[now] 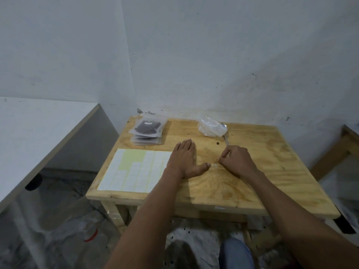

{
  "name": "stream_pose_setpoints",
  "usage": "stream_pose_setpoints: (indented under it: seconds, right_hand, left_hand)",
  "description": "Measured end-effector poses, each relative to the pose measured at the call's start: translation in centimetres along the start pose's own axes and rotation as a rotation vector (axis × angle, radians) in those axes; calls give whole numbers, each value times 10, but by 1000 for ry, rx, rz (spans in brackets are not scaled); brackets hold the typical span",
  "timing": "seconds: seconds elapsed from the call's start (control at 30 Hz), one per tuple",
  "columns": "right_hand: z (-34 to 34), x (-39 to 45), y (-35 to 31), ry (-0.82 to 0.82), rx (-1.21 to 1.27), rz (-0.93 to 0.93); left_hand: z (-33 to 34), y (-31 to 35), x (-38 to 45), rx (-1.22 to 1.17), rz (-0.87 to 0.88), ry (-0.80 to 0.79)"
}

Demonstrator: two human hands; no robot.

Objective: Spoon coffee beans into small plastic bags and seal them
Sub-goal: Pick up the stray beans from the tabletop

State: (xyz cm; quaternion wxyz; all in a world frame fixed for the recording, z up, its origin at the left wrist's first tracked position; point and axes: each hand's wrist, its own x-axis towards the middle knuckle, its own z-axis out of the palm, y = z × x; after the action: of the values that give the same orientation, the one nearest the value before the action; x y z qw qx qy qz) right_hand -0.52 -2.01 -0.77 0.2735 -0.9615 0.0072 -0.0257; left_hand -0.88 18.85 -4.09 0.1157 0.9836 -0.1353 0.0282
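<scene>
My left hand [183,161] lies flat on the wooden table [252,171], fingers straight and thumb spread toward the right hand. My right hand [236,162] rests beside it with its fingers curled round the near end of a metal spoon [226,137]. The spoon's bowl lies at the back against a crumpled clear plastic bag [211,128] that looks almost empty. At the back left is a stack of small sealed bags of coffee beans [148,131]. One loose bean [217,143] lies on the wood between the hands and the crumpled bag.
A sheet of white sticker labels [136,169], partly peeled, lies on the table's left front under my left wrist. A white-topped counter [38,133] stands to the left and a wooden frame [345,144] to the right. Walls close behind.
</scene>
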Motion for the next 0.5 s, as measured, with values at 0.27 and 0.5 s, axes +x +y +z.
stream_pose_setpoints:
  seconds: [0.27, 0.5]
  right_hand:
    - [3, -1, 9, 0, -89, -131]
    - [-9, 8, -9, 35, 971, 380]
  left_hand:
    - [1, 0, 0, -23, -11, 11]
    - [0, 0, 0, -27, -10, 16]
